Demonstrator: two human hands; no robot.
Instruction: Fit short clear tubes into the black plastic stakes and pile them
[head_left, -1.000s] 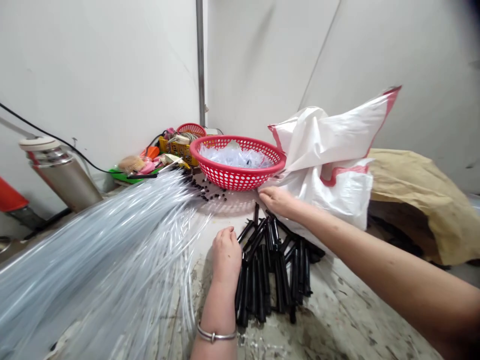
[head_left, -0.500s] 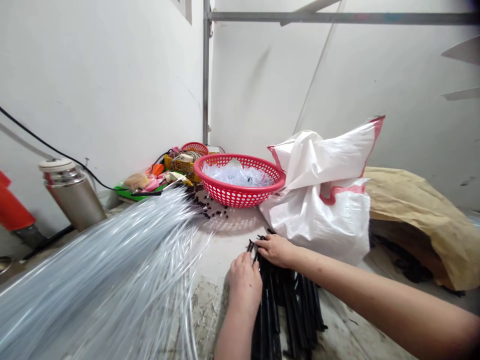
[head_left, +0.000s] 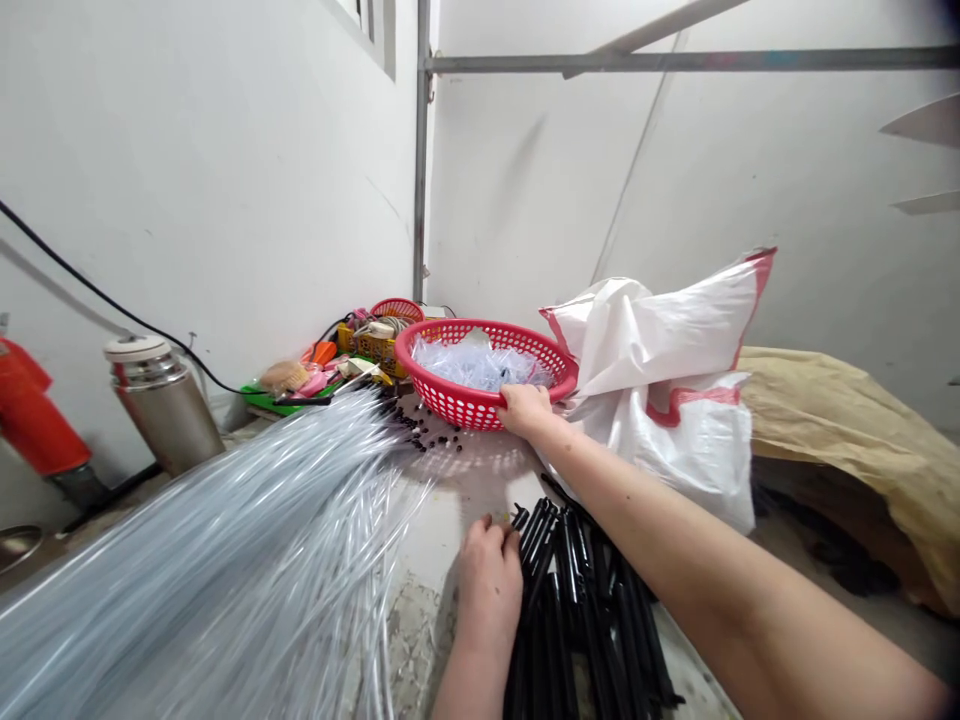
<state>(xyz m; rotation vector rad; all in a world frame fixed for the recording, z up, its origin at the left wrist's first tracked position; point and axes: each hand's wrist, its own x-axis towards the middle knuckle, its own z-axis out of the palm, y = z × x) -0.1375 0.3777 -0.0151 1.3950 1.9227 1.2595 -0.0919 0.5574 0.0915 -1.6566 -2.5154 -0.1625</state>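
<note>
My right hand (head_left: 525, 410) is closed on the front right rim of a red perforated basket (head_left: 457, 400), its fingers over the edge. Clear plastic pieces (head_left: 480, 362) fill the basket. My left hand (head_left: 491, 565) rests on the table beside the upper left end of a pile of black tubes (head_left: 570, 600); its fingers are curled, and what they hold, if anything, is hidden. A large bundle of clear thin tubes (head_left: 247, 530) lies to the left of my left hand. Small black pieces (head_left: 431, 435) are scattered in front of the basket.
White sacks with red edging (head_left: 660, 340) stand right of the basket, brown paper (head_left: 832, 410) beyond them. A steel flask (head_left: 169, 410), a green tray (head_left: 281, 403) and a yellow basket (head_left: 375, 348) are at the left. A metal bar (head_left: 675, 62) crosses above.
My right hand has left the top of the black tubes and moved forward to the basket's rim, taking hold of it. My left hand has barely moved. The view has tilted slightly up.
</note>
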